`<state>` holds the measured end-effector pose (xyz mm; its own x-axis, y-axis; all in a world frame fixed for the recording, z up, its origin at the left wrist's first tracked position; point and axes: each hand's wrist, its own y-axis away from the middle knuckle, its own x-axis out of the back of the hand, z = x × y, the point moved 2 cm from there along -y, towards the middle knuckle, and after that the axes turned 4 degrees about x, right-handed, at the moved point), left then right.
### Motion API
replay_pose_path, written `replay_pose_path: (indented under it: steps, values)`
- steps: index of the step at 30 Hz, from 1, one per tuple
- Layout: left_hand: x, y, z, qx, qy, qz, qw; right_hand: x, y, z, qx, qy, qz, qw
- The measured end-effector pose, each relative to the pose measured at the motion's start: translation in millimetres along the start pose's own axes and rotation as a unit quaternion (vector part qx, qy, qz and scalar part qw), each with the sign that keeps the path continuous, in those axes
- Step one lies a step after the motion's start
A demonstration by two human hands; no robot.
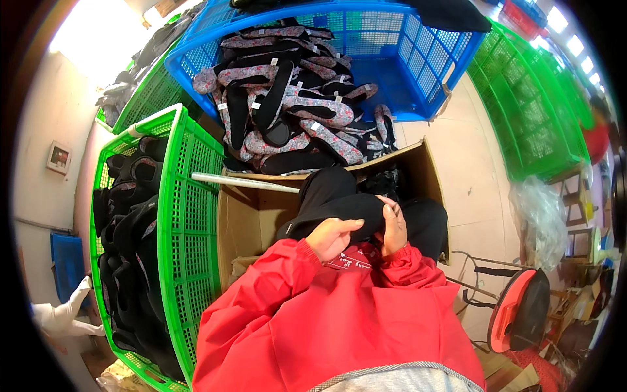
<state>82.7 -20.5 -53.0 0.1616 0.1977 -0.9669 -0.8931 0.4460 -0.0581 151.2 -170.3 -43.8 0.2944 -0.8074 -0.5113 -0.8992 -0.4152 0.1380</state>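
Observation:
In front of my red-sleeved body I hold a black cloth shoe (pixel 346 212) lying sideways above my dark trousers. My left hand (pixel 330 238) is closed on its near edge, thumb pointing right. At its right end my right hand (pixel 393 227) grips with the fingers bent upward. Black shoe and black trousers blend, so the shoe's full outline is hard to make out. Beyond my knees a blue crate (pixel 392 108) holds a heap of black cloth shoes with floral linings (pixel 287 98), several with small white tags.
An open cardboard box (pixel 238 219) surrounds my legs, with a pale rod (pixel 245 183) across it. At left, a green crate (pixel 196 228) holds black shoes; another person's white-gloved hand (pixel 68 313) is at its outer side. Green crates (pixel 522 98) and a red-and-black round-seated stool (pixel 519 310) stand right.

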Motion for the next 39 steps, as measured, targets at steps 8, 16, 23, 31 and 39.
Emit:
replay_pose_path:
  steps: [8, 16, 23, 31, 39]
  values:
    - [-13.8, -19.4, -11.6, 0.03, -0.152, 0.379, 0.912, 16.3, -2.4, 10.1, 0.036, 0.068, 0.038, 0.996]
    - [-4.9, -12.8, -20.6, -0.079, -0.493, 0.341, 0.797, 22.7, 5.7, 15.6, -0.06, 0.034, 0.048, 0.996]
    - [-44.6, -9.6, -15.5, -0.239, -0.765, 0.319, 0.506, 33.4, 10.6, 36.5, -0.11, -0.009, 0.08, 0.991]
    - [-47.7, -7.1, -13.5, -0.191, -0.791, 0.299, 0.498, 57.2, 8.1, 54.9, -0.149, -0.054, 0.123, 0.98]
    - [-39.8, -12.9, -22.3, -0.194, -0.783, 0.291, 0.514, 52.5, 9.9, 48.2, -0.164, -0.05, 0.132, 0.976]
